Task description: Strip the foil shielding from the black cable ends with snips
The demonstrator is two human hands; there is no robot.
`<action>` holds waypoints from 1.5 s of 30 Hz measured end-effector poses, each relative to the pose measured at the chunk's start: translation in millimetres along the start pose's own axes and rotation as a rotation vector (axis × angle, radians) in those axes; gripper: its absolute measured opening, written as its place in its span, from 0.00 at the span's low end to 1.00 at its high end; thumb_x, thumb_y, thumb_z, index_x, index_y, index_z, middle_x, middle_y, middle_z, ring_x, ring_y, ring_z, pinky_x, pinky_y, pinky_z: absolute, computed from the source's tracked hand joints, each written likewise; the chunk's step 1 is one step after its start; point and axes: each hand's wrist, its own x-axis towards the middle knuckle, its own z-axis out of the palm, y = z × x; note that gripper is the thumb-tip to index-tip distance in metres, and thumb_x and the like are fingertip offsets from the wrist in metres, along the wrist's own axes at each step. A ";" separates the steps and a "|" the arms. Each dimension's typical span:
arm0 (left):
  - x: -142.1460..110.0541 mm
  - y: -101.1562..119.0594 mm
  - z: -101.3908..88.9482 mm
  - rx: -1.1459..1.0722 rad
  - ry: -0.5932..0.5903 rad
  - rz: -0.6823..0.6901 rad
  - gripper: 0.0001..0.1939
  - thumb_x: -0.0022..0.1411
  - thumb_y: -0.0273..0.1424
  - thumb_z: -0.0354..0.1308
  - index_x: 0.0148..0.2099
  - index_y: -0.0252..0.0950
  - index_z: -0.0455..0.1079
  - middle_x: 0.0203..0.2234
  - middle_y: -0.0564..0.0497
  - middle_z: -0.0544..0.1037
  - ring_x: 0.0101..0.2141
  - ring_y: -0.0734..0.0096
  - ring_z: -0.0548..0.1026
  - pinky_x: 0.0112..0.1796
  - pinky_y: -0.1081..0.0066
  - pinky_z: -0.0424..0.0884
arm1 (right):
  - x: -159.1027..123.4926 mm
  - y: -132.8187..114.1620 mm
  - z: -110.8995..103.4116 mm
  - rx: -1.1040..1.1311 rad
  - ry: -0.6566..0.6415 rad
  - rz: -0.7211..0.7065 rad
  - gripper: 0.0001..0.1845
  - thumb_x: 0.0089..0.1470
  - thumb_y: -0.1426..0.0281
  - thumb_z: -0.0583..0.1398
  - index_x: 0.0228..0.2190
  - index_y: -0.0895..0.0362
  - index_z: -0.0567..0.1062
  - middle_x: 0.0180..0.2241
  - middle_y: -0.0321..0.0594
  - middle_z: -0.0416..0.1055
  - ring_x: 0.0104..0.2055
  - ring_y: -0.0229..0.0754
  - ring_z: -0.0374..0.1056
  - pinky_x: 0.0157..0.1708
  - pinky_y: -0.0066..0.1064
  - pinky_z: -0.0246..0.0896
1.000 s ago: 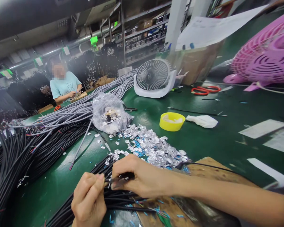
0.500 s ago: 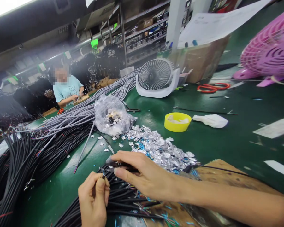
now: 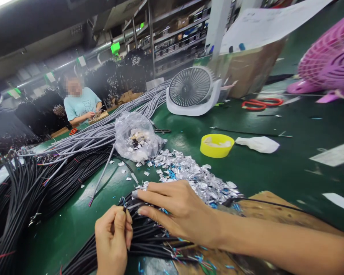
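Observation:
My left hand (image 3: 113, 235) is closed, thumb against fingers, around the end of a black cable (image 3: 124, 209). Short thin wires, one of them blue, stick up out of that end. Just to its right, my right hand (image 3: 172, 210) reaches in with a dark, narrow object between thumb and forefinger. Its kind is hidden by the fingers. Beneath both hands lies a bundle of black cables (image 3: 149, 244), their stripped coloured wire ends pointing right. Silver foil scraps (image 3: 189, 173) mixed with blue bits are heaped just beyond the right hand.
A plastic bag (image 3: 137, 141) of scraps stands beyond the foil, beside long grey cables (image 3: 83, 145) and more black cables (image 3: 57, 179). Further right are a yellow tape ring (image 3: 216, 152), a white fan (image 3: 189, 110), red-handled scissors (image 3: 260, 103) and a pink fan (image 3: 326, 65). A co-worker (image 3: 81, 103) sits across.
My right hand has lifted slightly and turned, and the dark object between its fingers shows less. The wires at the cable end in my left hand now stand more exposed.

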 end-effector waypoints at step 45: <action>1.5 4.7 8.6 0.299 0.183 0.321 0.08 0.56 0.30 0.57 0.25 0.35 0.71 0.17 0.53 0.71 0.20 0.74 0.70 0.21 0.77 0.66 | 6.9 1.7 0.5 0.708 -0.283 0.613 0.06 0.40 0.80 0.56 0.17 0.64 0.72 0.15 0.29 0.58 0.18 0.26 0.50 0.17 0.18 0.43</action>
